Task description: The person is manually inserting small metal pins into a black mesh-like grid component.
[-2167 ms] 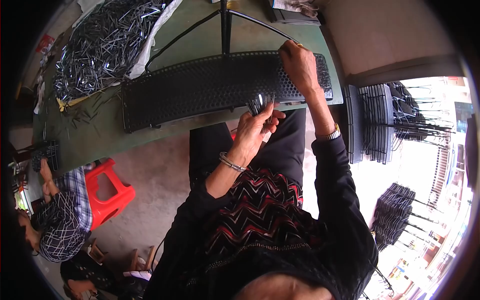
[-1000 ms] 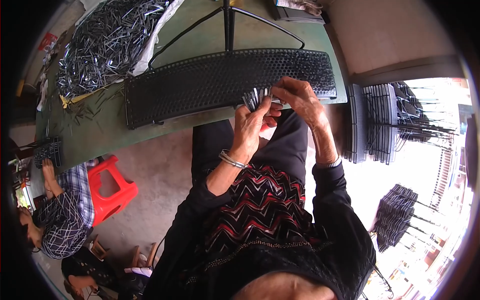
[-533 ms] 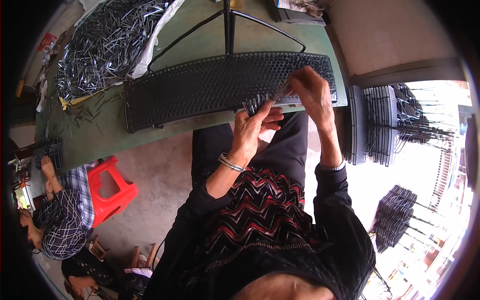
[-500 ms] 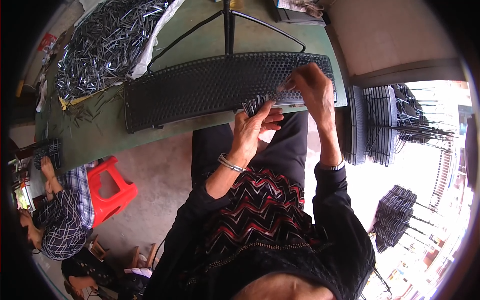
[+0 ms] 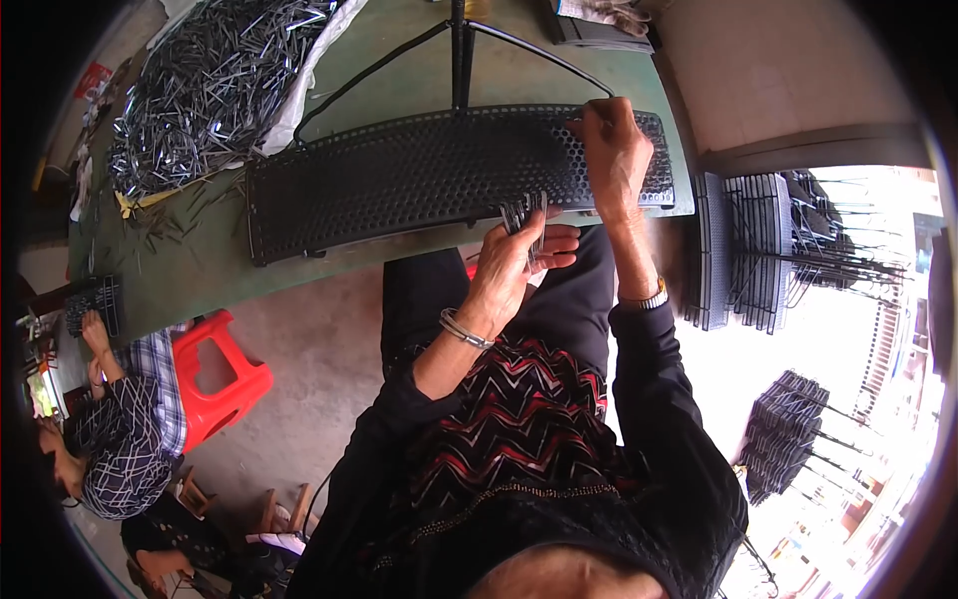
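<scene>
A long black perforated metal panel (image 5: 399, 175) lies across the near edge of the green table, with black rods rising behind it. My left hand (image 5: 504, 268), just below the panel's front edge, holds a small bunch of thin metal strips (image 5: 523, 212) upright under the thumb, its other fingers stretched to the right. Over the right part of the panel is my right hand (image 5: 616, 160), fingers bent and pinched near the back edge. Whatever sits between those fingertips is too hidden to make out. At the panel's right end, small pieces appear to fill the holes.
A large heap of metal strips (image 5: 225, 90) lies on a sheet at the table's far left, with loose ones beside it. Stacked black racks (image 5: 743, 250) stand to the right. A red plastic stool (image 5: 225, 384) and a person working (image 5: 130, 429) are at lower left.
My right hand has moved up toward the panel's back edge, fingers now bent down at it. The left hand has shifted slightly, and its bunch of strips stands more upright.
</scene>
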Demonstrator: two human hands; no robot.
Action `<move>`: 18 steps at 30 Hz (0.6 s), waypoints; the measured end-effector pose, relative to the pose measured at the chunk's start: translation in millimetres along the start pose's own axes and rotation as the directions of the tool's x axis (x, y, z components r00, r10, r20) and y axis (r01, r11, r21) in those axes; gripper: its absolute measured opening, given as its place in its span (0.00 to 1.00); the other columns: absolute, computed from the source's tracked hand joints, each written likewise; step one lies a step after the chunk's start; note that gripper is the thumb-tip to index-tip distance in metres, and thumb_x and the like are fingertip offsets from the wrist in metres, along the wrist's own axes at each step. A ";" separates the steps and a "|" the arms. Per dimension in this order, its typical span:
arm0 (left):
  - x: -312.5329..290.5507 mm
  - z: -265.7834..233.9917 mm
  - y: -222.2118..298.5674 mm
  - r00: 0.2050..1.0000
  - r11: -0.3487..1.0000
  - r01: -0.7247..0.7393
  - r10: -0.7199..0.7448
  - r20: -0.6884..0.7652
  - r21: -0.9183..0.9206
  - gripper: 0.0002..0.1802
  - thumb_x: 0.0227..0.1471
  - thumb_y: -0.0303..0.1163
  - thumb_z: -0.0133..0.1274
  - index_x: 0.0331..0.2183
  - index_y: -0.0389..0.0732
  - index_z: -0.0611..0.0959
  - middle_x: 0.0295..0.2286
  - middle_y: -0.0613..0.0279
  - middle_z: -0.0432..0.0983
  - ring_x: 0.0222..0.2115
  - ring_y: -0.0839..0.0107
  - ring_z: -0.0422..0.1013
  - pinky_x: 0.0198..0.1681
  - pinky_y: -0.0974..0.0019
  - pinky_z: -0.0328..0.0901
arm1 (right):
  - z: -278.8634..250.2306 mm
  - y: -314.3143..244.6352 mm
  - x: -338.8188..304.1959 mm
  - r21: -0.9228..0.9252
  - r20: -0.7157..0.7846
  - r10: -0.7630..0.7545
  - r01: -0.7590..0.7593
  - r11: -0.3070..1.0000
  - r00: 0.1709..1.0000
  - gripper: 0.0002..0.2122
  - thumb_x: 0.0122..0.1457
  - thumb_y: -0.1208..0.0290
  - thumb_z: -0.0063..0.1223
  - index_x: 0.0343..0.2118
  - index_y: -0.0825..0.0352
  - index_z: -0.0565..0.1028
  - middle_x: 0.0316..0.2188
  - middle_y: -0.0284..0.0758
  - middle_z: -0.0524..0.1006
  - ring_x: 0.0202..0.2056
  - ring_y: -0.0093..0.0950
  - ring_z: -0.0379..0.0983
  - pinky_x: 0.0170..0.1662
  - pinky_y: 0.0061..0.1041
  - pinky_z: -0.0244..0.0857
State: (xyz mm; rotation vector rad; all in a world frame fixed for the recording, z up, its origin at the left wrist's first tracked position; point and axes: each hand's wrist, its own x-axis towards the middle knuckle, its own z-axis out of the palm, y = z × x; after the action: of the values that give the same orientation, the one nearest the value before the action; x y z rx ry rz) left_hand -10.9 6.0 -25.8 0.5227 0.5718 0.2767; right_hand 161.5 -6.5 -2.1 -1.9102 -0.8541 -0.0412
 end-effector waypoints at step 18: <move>-1.4 -0.7 -0.5 0.998 0.999 -0.023 0.022 -0.056 -0.023 0.19 0.59 0.45 0.50 0.35 0.37 0.78 0.18 0.70 0.67 0.14 0.85 0.54 0.15 0.79 0.48 | 1.8 2.4 5.8 -0.361 0.122 -0.162 0.196 0.912 0.979 0.05 0.55 0.66 0.54 0.32 0.58 0.76 0.29 0.36 0.73 0.31 0.37 0.74 0.34 0.34 0.67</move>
State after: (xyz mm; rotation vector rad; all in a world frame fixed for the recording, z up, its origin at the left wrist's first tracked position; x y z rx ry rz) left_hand -12.4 5.4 -25.9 0.5004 0.6168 0.3199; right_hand 166.6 -2.6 -2.6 -2.1910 -1.1466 -0.2463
